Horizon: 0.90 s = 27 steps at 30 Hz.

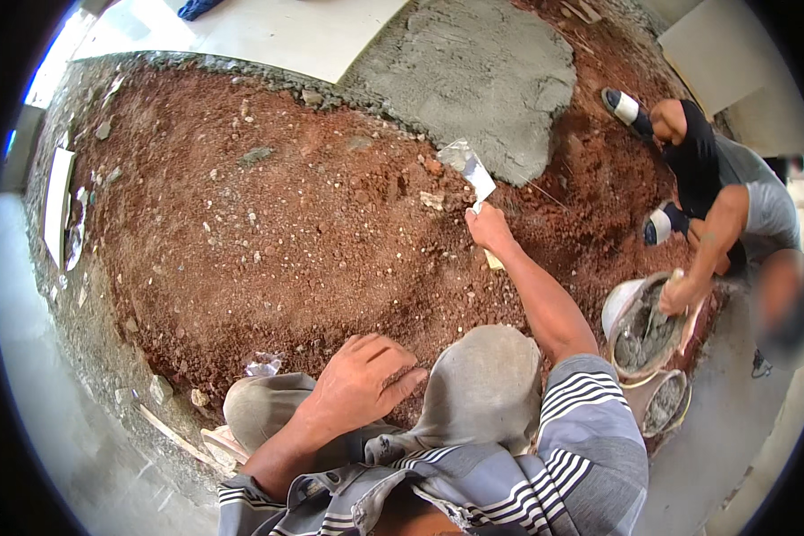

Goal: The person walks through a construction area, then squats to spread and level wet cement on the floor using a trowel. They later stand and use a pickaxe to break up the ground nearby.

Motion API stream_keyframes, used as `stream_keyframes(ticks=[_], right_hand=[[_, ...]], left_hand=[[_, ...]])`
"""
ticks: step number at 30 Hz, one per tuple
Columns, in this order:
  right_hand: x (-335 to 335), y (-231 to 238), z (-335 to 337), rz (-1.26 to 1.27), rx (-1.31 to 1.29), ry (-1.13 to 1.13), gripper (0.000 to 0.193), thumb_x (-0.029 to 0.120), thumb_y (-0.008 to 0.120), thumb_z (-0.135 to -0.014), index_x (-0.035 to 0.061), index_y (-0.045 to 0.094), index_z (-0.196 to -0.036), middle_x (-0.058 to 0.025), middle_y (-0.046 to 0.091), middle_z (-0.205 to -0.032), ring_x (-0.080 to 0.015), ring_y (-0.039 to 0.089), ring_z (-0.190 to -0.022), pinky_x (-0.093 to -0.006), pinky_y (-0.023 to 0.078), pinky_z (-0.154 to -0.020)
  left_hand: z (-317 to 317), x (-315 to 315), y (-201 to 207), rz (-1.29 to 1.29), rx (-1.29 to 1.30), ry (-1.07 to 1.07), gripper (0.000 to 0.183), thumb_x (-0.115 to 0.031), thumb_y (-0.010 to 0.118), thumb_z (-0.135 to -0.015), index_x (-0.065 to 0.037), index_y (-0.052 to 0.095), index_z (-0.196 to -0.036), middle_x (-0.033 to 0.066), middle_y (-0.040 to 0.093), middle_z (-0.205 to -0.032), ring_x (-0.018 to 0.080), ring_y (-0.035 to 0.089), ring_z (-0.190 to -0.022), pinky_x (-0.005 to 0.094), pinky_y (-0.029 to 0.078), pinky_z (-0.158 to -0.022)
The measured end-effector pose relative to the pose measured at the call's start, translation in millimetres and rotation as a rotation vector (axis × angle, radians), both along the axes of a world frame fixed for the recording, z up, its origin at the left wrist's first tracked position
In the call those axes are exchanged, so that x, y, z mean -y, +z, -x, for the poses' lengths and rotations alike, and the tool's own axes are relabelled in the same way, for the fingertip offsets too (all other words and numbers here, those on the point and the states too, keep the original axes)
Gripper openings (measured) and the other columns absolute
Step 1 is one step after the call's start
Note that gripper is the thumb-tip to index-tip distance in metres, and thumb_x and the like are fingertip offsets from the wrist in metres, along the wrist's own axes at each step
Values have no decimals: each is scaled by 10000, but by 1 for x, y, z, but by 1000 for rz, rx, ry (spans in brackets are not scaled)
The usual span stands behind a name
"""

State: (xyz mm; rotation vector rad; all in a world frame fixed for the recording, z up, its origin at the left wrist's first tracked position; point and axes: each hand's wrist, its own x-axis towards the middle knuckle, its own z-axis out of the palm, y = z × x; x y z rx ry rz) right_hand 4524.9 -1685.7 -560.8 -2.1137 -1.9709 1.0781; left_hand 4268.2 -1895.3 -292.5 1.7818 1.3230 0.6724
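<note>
Near the middle of the frame, our right hand [491,229] grips the trowel [476,176] with its fingers, our left hand [357,386] is loosely open below, and if the trowel tips, we could dent the grey cement [482,85] up top.

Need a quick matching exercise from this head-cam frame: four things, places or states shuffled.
Things:
1. trowel
2. left hand
3. mortar patch
4. co-worker's hand

Places or states:
A. grey, beside the white slab
B. over the bucket at the right
C. between the wearer's knees
D. held in the right hand

Pairs: 1-D, 2-C, 3-A, 4-B
</note>
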Motion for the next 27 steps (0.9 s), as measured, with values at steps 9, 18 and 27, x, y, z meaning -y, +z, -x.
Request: stream_keyframes(ticks=[9, 18, 27], right_hand=[[108, 31, -36, 138, 125, 1, 422, 381, 547, -952, -26, 589, -1056, -345, 648, -952, -518, 625, -939, -576, 504, -813], [-27, 22, 9, -96, 78, 107, 456, 410, 529, -956, -39, 584, -1009, -324, 660, -886, -506, 643, -864, -554, 521, -769], [-30, -5, 40, 22, 58, 106, 448, 339, 563, -924, -86, 614, -1057, -336, 660, -959, -496, 636, -941, -529, 519, -846]], left_hand=[[-3, -24, -15, 37, -25, 7, 205, -253, 719, -868, -59, 673, -915, 96, 656, -897, 304, 647, -858, 410, 505, -781], [8, -24, -15, 93, -32, 63, 197, -232, 736, -855, -56, 680, -926, 100, 662, -906, 306, 643, -875, 408, 508, -780], [12, -7, -1, 51, -11, 65, 194, -211, 763, -831, -55, 682, -912, 91, 671, -913, 287, 649, -876, 397, 511, -774]])
